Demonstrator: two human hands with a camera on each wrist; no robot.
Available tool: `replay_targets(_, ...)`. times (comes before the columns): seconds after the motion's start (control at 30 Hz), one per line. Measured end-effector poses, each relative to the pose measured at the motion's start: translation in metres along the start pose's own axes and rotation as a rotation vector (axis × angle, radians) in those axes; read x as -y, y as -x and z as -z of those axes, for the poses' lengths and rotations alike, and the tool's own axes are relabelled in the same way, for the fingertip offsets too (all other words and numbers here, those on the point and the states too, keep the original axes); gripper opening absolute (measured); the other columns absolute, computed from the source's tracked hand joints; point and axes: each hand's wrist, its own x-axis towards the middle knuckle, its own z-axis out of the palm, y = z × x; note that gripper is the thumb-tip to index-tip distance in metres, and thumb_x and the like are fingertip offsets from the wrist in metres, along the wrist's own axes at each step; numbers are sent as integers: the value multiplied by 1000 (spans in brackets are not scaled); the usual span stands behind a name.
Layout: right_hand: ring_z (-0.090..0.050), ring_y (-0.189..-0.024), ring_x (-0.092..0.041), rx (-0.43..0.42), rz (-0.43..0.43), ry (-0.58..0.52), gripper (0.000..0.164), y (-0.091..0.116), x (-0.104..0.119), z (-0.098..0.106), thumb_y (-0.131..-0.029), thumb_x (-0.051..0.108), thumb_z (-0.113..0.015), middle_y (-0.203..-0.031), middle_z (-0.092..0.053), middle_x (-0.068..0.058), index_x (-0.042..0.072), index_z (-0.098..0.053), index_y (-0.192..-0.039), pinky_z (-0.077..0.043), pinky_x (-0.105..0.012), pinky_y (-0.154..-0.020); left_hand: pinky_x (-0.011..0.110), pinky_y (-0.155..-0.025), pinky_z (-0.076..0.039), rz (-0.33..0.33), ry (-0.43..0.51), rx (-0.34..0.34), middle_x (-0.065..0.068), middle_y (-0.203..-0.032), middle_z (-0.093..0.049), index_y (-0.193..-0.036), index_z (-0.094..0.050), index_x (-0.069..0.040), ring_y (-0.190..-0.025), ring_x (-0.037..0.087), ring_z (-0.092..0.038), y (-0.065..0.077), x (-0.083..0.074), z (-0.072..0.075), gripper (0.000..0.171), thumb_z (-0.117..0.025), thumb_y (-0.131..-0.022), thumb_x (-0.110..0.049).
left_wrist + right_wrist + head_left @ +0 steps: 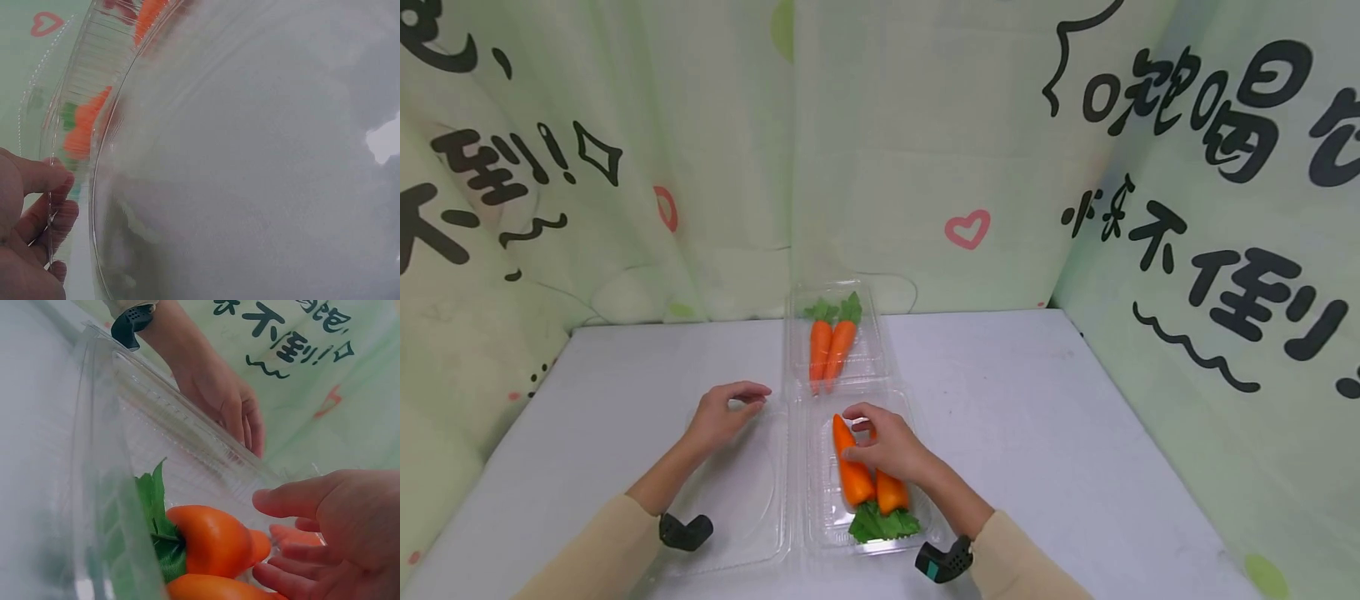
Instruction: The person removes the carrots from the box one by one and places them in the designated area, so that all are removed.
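Note:
A clear plastic clamshell box [811, 517] lies open, two toy carrots in its base with green leaves [883, 523] toward the near side. My right hand [887, 442] is over these carrots, thumb and fingers apart in the right wrist view. Beneath it are the left carrot [856, 479] and the right carrot [891, 492], the latter partly hidden by the hand. The box's transparent lid [741, 508] spreads out to the left. At the lid's far edge, my left hand [28, 212] pinches the rim between thumb and fingers.
Behind the open box stands another clear plastic box [868, 354] holding two carrots [831, 350], leaves pointing away. The white table [1015, 433] ends at a pale green curtain [880, 167] with black lettering, which also hangs along both sides.

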Motion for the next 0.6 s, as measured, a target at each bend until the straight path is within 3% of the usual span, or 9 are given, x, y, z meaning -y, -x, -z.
replay_targets(0.2, -61, -114, -24, 36, -28, 75, 52, 2, -2, -2, -83, 24, -76, -125, -62, -6, 10, -55, -129, -53, -39, -92, 43, -89, -52, 6, 4, 2, 10, -105, -71, -113, -70, -7, -100, 25, -62, 0, 0, -1, 22, -64, -91, -9)
replay_targets(0.37, -63, -107, -22, 33, -8, 62, 51, 3, -3, -4, -82, 23, -76, -124, -62, -4, 9, -56, -127, -54, -35, -87, 44, -90, -52, 8, 3, -1, 10, -105, -71, -113, -70, -8, -101, 26, -62, 1, -1, -1, 22, -64, -91, -9)
replay_targets(0.6, -62, -95, -18, 60, -42, 79, 49, 2, 1, -6, -83, 25, -75, -119, -62, -4, 13, -57, -127, -56, -32, -77, 45, -90, -53, 15, 5, 1, 10, -105, -71, -113, -70, -8, -101, 26, -62, 0, 0, -1, 22, -64, -92, -9)
